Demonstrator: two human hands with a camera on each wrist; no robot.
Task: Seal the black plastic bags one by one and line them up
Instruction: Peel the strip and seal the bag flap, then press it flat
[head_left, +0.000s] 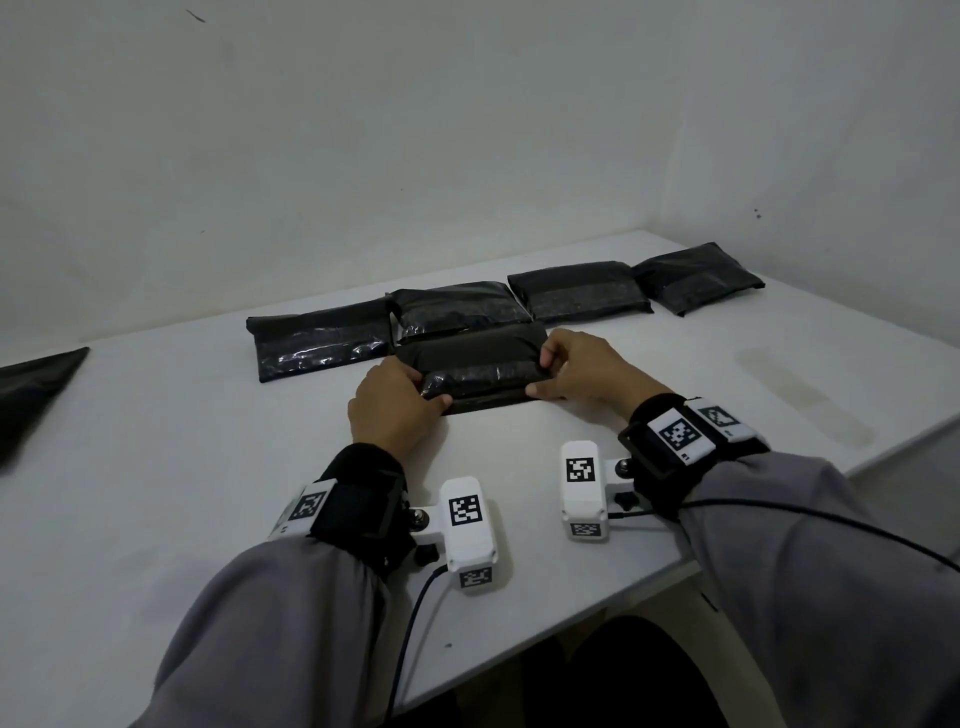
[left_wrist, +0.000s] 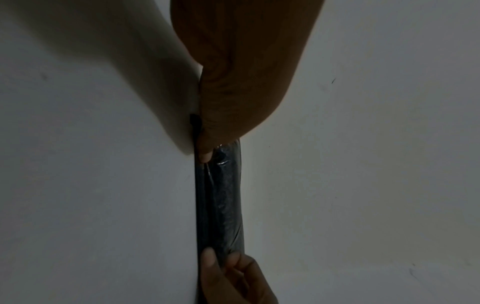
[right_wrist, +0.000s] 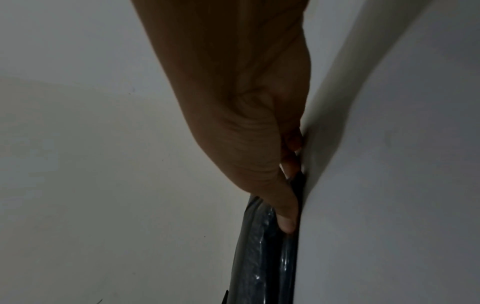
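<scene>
A black plastic bag (head_left: 478, 371) lies flat on the white table (head_left: 182, 467) in front of me, its near flap folded over. My left hand (head_left: 415, 395) pinches the flap's left end, and my right hand (head_left: 543, 376) pinches its right end. In the left wrist view the bag (left_wrist: 223, 201) runs away from my left hand (left_wrist: 207, 152) to the right hand's fingers (left_wrist: 210, 259). In the right wrist view my right hand (right_wrist: 285, 218) presses the shiny bag (right_wrist: 262, 257). Behind it, several black bags (head_left: 322, 338) lie in a row along the table's far side.
The row reaches to a bag (head_left: 698, 278) near the far right corner. Another black bag (head_left: 31, 389) lies at the table's left edge. The table's near edge runs under my forearms, and a white wall stands close behind.
</scene>
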